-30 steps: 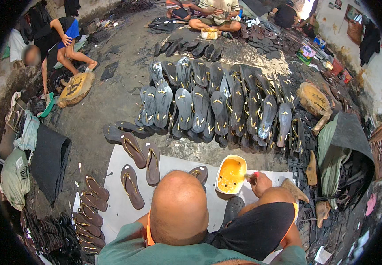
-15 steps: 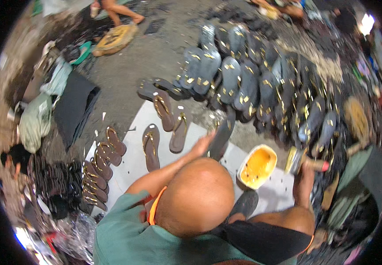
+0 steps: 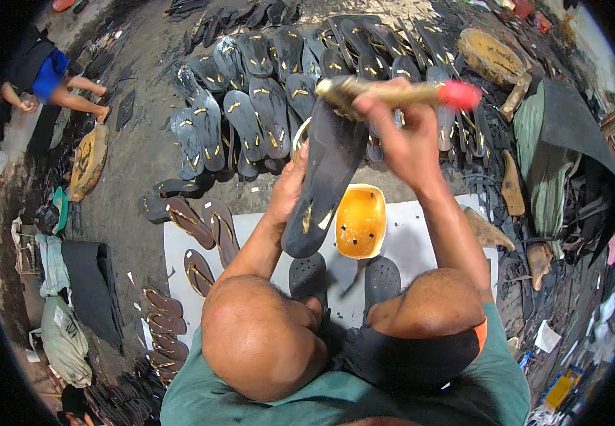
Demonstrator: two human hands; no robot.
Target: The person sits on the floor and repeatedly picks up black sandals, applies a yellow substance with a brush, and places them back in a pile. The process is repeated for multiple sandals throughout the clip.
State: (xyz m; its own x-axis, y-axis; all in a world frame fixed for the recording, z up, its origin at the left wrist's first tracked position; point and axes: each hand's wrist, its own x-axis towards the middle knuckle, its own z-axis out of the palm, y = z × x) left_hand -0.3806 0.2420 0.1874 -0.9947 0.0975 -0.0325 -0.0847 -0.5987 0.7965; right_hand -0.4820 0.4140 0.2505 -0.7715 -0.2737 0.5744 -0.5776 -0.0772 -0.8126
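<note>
My left hand grips a black flip-flop by its edge, its underside facing up and tilted over the white sheet. Pale yellow smears mark the lower part of that sole. In my right hand is a paintbrush with a red-ended handle, its bristles against the flip-flop's upper end. Below, between my feet and the rows of footwear, stands a pale tub of yellow-orange paste with small dark bits in it.
Many flip-flop soles with gold-coloured marks lie in rows beyond my hands. Brown flip-flops line the left side of the white sheet. Dark rubber sheeting stands at right. Another person's legs show at far left.
The view has swung to the right. My right hand has brought the brush from beside the tub up to the flip-flop, which my left hand has raised.
</note>
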